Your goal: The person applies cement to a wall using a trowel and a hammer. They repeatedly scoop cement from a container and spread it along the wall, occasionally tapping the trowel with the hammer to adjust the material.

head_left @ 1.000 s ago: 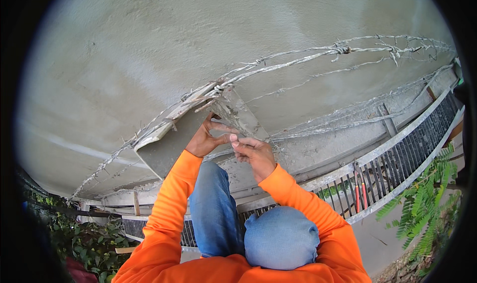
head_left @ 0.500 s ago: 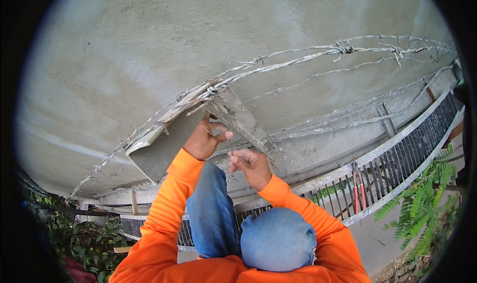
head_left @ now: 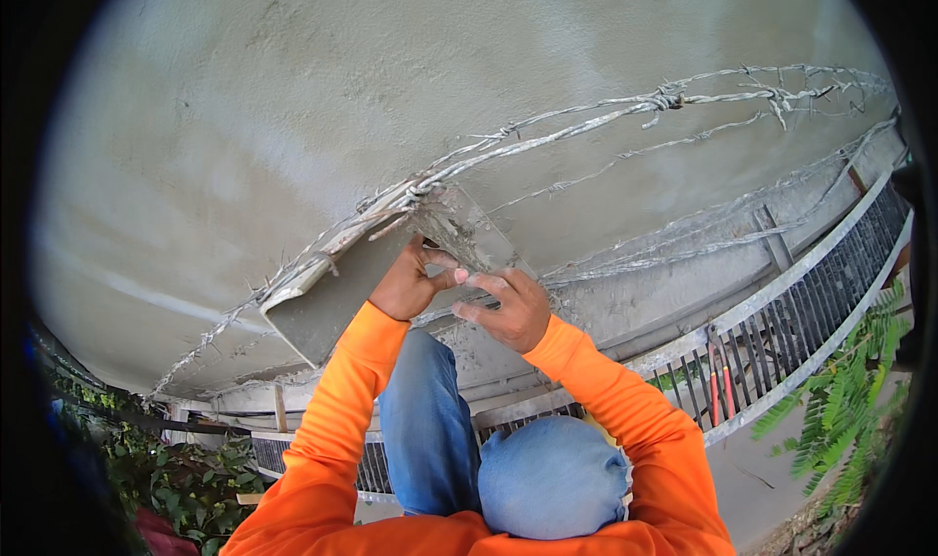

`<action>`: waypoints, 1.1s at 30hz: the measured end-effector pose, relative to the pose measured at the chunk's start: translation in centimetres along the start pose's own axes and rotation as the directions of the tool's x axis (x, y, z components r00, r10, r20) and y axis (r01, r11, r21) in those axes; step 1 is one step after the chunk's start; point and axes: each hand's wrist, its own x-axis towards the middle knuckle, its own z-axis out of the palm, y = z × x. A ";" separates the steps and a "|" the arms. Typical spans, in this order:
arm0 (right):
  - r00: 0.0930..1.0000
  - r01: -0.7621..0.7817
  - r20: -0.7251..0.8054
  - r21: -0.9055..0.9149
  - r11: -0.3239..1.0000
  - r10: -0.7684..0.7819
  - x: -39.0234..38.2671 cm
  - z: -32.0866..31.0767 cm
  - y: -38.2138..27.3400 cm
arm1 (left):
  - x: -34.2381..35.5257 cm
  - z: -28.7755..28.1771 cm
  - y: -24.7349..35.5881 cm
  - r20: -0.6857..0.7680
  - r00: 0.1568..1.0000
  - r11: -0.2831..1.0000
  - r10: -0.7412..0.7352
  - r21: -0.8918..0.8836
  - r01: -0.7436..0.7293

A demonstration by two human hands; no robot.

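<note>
My left hand [head_left: 410, 282] reaches under a grey, bent plate [head_left: 327, 307] and a mottled angled piece [head_left: 464, 229] behind the barbed wire [head_left: 528, 146]. Its thumb and fingers are bent around something small at their junction, too hidden to name. My right hand [head_left: 513, 312] is beside it, slightly lower, with fingers curled and tips close to the left thumb; what they hold, if anything, is unclear. The plates stand against the grey rendered wall [head_left: 244, 116], with further wire strands running past them.
A slatted metal grating [head_left: 801, 321] curves along the wall base, holding red-handled pliers [head_left: 726, 390]. Leafy plants [head_left: 176, 488] grow at lower left, green fronds [head_left: 840, 419] at lower right. My jeans-clad knees [head_left: 547, 478] are below my hands.
Both hands have shifted slightly right. The right hand dropped away from the left thumb half a second ago and has risen back to it, its fingertips now close again.
</note>
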 end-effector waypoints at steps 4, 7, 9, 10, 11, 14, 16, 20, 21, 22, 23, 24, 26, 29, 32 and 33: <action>0.954 -0.120 -0.237 0.255 0.959 0.183 1.2 -1.3 -1.3 | 0.4 -1.6 0.2 0.126 0.991 0.996 0.052 0.071 -0.062; 0.766 -0.531 -0.147 0.403 0.745 0.625 1.7 -2.1 -1.5 | 0.8 -1.6 0.0 0.034 0.997 0.996 0.072 0.053 -0.074; 0.650 -0.693 -0.050 0.371 0.618 0.758 2.1 -2.3 -1.2 | 1.2 -1.5 -0.3 0.043 0.998 0.995 0.044 0.088 -0.048; 0.656 -0.702 -0.037 0.335 0.628 0.754 2.2 -2.2 -0.8 | 1.4 -1.3 -0.5 0.050 0.998 0.999 0.024 0.033 -0.025; 0.645 -0.725 -0.032 0.288 0.625 0.763 2.4 -2.1 -0.5 | 1.8 -1.0 -0.8 0.059 0.998 1.000 0.006 -0.022 -0.005; 0.498 -0.840 0.170 0.338 0.424 0.850 2.5 -1.4 0.3 | 2.6 0.2 -1.7 0.008 0.999 0.970 -0.044 -0.239 0.044; 0.534 -0.816 0.141 0.344 0.464 0.834 2.4 -1.0 0.6 | 2.8 0.9 -2.2 -0.036 0.996 0.948 -0.078 -0.311 0.063; 0.652 -0.700 0.020 0.399 0.592 0.758 1.8 0.1 0.8 | 2.8 1.3 -2.4 -0.088 0.993 0.956 -0.077 -0.290 0.048; 0.606 -0.736 0.071 0.427 0.525 0.792 1.8 0.3 0.9 | 2.8 1.3 -2.3 -0.096 0.993 0.957 -0.062 -0.287 0.032; 0.557 -0.769 0.125 0.450 0.454 0.821 1.7 0.5 1.0 | 2.8 1.2 -2.1 -0.097 0.993 0.959 -0.068 -0.279 0.038; 0.483 -0.814 0.194 0.459 0.356 0.854 1.6 0.6 1.0 | 2.7 1.2 -1.9 -0.096 0.993 0.961 -0.074 -0.273 0.045; 0.455 -0.806 0.222 0.515 0.293 0.862 1.5 0.8 1.0 | 2.8 1.1 -1.7 -0.097 0.992 0.963 -0.080 -0.266 0.051; 0.322 -0.810 0.339 0.582 0.072 0.884 1.5 0.9 1.1 | 2.8 1.2 -1.4 -0.117 0.992 0.956 -0.053 -0.294 0.017; 0.335 -0.753 0.386 0.658 -0.002 0.860 1.7 1.0 1.1 | 2.8 1.2 -1.4 -0.152 0.988 0.974 0.006 -0.221 -0.040; 0.302 -0.766 0.370 0.643 -0.008 0.878 1.9 1.1 0.9 | 3.0 1.4 -2.2 -0.186 0.974 0.992 0.125 -0.003 -0.128; 0.299 -0.776 0.376 0.631 -0.006 0.877 2.0 1.2 0.9 | 3.2 1.4 -2.7 -0.197 0.960 0.979 0.200 0.086 -0.187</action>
